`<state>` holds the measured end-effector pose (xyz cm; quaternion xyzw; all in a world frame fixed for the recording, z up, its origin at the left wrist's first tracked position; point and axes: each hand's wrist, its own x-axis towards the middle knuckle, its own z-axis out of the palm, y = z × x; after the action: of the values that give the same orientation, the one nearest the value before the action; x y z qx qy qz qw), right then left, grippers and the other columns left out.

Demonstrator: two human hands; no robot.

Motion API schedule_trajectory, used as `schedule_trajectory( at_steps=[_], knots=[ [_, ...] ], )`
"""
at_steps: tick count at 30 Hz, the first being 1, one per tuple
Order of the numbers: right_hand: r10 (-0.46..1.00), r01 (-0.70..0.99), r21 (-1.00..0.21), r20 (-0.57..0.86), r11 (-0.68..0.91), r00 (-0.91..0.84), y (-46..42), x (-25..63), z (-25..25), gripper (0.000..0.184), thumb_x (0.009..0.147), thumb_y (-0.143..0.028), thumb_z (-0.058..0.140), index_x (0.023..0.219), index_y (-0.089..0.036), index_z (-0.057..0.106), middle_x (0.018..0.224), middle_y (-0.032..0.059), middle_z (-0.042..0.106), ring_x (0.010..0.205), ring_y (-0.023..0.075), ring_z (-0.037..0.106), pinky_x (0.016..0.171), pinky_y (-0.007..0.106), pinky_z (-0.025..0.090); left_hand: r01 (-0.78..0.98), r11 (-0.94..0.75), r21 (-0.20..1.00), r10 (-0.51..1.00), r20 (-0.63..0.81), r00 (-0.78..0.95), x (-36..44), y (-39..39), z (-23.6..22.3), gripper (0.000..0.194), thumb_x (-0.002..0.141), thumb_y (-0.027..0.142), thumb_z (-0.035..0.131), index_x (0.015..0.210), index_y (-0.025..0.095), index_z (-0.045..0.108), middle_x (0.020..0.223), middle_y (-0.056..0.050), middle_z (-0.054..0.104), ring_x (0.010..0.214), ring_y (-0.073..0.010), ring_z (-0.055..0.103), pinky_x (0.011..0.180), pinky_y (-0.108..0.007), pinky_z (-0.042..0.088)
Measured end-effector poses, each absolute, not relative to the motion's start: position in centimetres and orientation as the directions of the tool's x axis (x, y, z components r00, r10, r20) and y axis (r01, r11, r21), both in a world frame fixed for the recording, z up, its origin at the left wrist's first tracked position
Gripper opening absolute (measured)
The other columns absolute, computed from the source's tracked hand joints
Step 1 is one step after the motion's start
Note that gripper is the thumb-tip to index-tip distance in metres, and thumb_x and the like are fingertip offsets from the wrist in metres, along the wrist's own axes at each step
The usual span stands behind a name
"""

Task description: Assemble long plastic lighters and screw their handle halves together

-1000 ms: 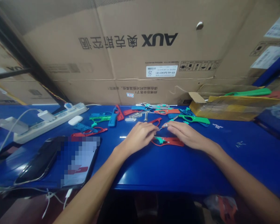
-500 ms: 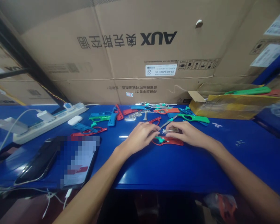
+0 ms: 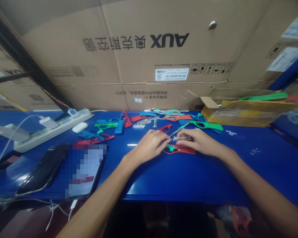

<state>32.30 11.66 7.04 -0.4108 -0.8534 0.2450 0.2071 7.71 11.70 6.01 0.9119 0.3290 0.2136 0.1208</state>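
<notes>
In the middle of the blue table my right hand (image 3: 195, 141) is closed on a small clear lighter fuel tank (image 3: 186, 138), its white-tipped end pointing left. My left hand (image 3: 152, 143) faces it, thumb and fingers pinched together beside that tip. Whatever they pinch is too small to make out. Just below both hands lies a red lighter shell half (image 3: 185, 149) with a green trigger (image 3: 169, 148) in it. A red shell piece (image 3: 166, 128) rests behind my left hand. Beyond my right hand sits a green lighter shell (image 3: 208, 126) with a metal rod.
Several clear tanks (image 3: 144, 122) and colored shells (image 3: 119, 124) lie at the back. A yellow-taped carton (image 3: 240, 114) stands at right. On the left are a power strip (image 3: 57, 130), a black phone (image 3: 43, 170) and a tablet-like screen (image 3: 85, 172). A large cardboard box (image 3: 129, 66) walls the back.
My left fingers have shifted slightly at the tip of the clear tank. My right hand has barely moved, still holding the tank.
</notes>
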Motion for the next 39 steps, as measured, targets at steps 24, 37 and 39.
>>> schedule_trajectory(
  at_steps=[24,37,39],
  knots=[
    [0.798,0.609,-0.573,0.142,0.549,-0.585,11.35,31.96,7.20,0.029,0.097,-0.049,0.056,0.100,-0.022,0.064,0.086,0.0011,0.070,0.070,0.0149,0.060,0.068,0.027,0.043,0.545,-0.762,0.349,0.642,0.307,0.702,7.78,11.72,6.15,0.024,0.105,0.026,0.044,0.105,0.019,0.067,0.102,-0.004,0.073,0.096,-0.0192,0.064,0.090,-0.035,0.042],
    [0.797,0.608,-0.579,0.130,0.544,-0.589,11.41,32.05,7.21,0.029,0.097,-0.048,0.057,0.100,-0.021,0.065,0.089,0.0024,0.071,0.074,0.0160,0.061,0.070,0.027,0.043,0.521,-0.789,0.325,0.612,0.355,0.706,7.46,11.96,5.99,0.022,0.105,0.028,0.046,0.107,0.019,0.066,0.100,-0.002,0.073,0.095,-0.0188,0.064,0.089,-0.034,0.041],
    [0.798,0.608,-0.579,0.130,0.544,-0.589,11.44,32.07,7.20,0.030,0.096,-0.049,0.057,0.101,-0.021,0.065,0.090,0.0025,0.071,0.074,0.0161,0.061,0.070,0.027,0.043,0.518,-0.792,0.323,0.609,0.358,0.708,7.42,12.01,5.95,0.022,0.105,0.028,0.047,0.107,0.019,0.066,0.100,-0.002,0.073,0.095,-0.0189,0.064,0.088,-0.034,0.042]
  ],
)
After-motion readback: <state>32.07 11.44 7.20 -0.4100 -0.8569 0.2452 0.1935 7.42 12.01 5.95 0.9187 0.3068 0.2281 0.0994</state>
